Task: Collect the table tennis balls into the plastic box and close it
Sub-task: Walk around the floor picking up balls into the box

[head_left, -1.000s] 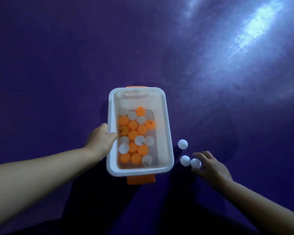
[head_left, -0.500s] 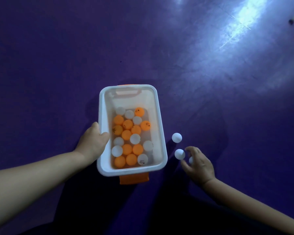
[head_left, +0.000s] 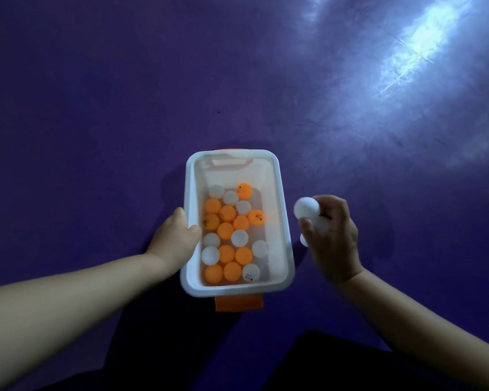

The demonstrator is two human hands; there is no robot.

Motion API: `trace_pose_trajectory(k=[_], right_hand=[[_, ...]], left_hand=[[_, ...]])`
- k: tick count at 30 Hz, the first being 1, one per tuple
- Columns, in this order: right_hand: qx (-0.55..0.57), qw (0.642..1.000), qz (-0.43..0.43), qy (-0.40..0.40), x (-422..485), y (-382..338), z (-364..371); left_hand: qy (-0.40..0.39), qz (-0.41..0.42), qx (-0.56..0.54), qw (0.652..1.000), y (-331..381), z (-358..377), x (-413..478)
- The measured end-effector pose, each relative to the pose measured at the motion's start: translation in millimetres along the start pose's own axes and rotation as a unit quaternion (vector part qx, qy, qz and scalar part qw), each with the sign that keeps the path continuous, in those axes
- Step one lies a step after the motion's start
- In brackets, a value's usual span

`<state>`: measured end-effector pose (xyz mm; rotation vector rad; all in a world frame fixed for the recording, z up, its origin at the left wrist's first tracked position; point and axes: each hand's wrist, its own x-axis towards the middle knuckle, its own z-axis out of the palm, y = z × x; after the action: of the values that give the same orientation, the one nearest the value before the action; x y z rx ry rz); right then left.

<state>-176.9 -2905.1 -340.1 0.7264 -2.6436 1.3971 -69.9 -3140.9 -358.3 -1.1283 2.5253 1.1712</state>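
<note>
The step in hand looks to be the carry to the box. The person's right grip [head_left: 336, 238] hangs just right of the plastic box [head_left: 283, 221], level with the middle of its long side, fingers curled round a cluster of white balls [head_left: 306, 208]. One ball sits proud at the top on the side facing the box, a second shows between thumb and fingers, and a sliver of what seems a third peeps out below; whether more lie behind the fingers I cannot tell. The left grip [head_left: 178, 238] is closed on the box's left wall, thumb hooked over the rim to the inside and fingers hidden outside, which I take to be steadying it on the purple floor [head_left: 96, 108]. Inside the box lies a single layer of orange and white balls [head_left: 226, 230], bunched toward the near end. An orange latch [head_left: 239, 303] juts from the box's near end, and the edge of another shows at the far end; no lid is in view. The next move, as I judge it, is to swing the right grip leftward over the box's right rim and open the fingers low above the layer, since such light balls dropped from a height may bounce back out. The topmost ball looks loosely seated and could slip before it clears the rim. Whether more balls wait beyond this view I cannot tell; closing the box will call for finding the lid.
</note>
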Motion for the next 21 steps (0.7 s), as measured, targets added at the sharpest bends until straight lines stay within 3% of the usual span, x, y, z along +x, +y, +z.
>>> trace_pose_trajectory(k=[7, 9, 12, 15, 21], right_hand=[[0.06, 0.978, -0.017, -0.201, 17.5, -29.6, 23.3], [0.073, 0.98, 0.001, -0.186, 20.3, -24.7, 21.3], [0.077, 0.992, 0.059, -0.075, 25.0, -4.8, 16.5], [-0.036, 0.993, 0.101, -0.05, 22.1, 30.4, 11.0], [-0.223, 0.939, 0.088, -0.248, -4.4, 74.6, 13.3]], left_hand=[[-0.007, -0.004, 0.013, 1.0, 1.5, -0.5, -0.7], [-0.007, -0.003, 0.016, 1.0, 0.6, -1.4, -0.7], [-0.004, 0.003, 0.017, 1.0, 0.2, -0.5, -0.5], [0.006, 0.007, 0.017, 1.0, 0.1, 2.1, -0.1], [0.014, 0.002, 0.019, 1.0, -1.3, 5.3, 1.3]])
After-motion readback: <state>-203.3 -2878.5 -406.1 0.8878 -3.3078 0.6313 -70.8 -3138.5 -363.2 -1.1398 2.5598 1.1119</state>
